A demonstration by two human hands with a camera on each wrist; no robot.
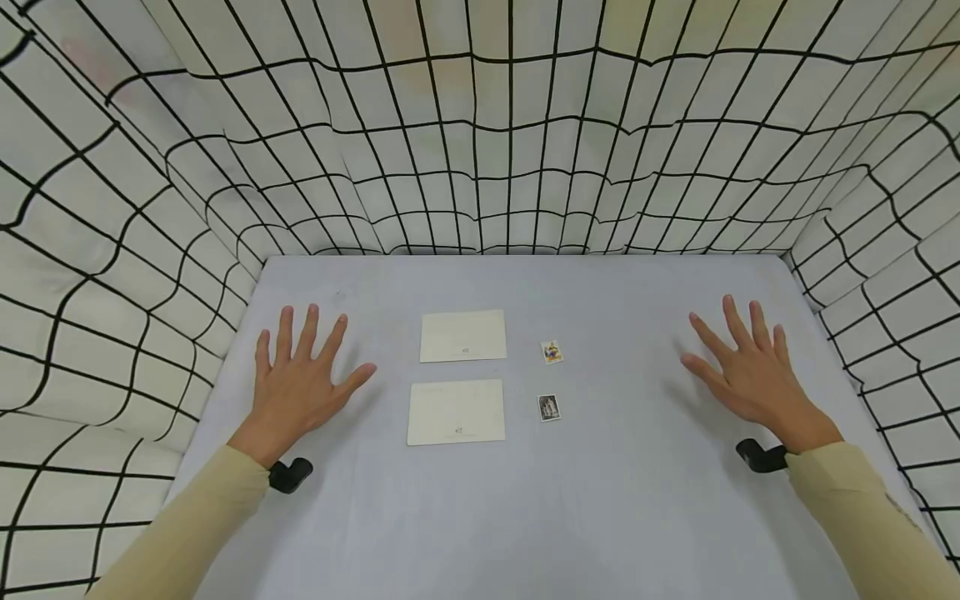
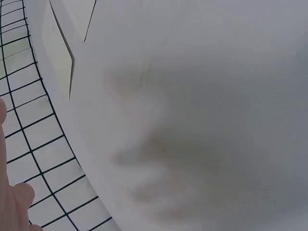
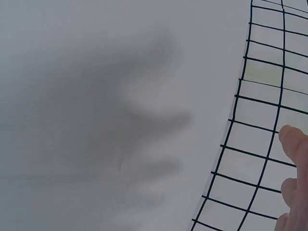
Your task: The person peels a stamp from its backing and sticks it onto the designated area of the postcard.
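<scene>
My left hand [image 1: 300, 387] hovers over the left side of the table, palm down, fingers spread, holding nothing. On the right side my right hand [image 1: 753, 383] is likewise spread above the cloth and holds nothing. Between them, nearer the left hand, lie two flat cream rectangles that look like envelopes: a far one [image 1: 462, 336] and a near one [image 1: 456, 412], each with a small dark mark by its lower edge. To their right are two small stamp-like pictures, a colourful one [image 1: 551, 352] and a dark grey one [image 1: 549, 407]. Both hands are apart from these things.
A white cloth covers the table [image 1: 600, 508]. Black netting [image 1: 510, 150] over white walls encloses its back, left and right sides. Black wrist cameras sit below the left wrist [image 1: 290, 475] and right wrist [image 1: 761, 457].
</scene>
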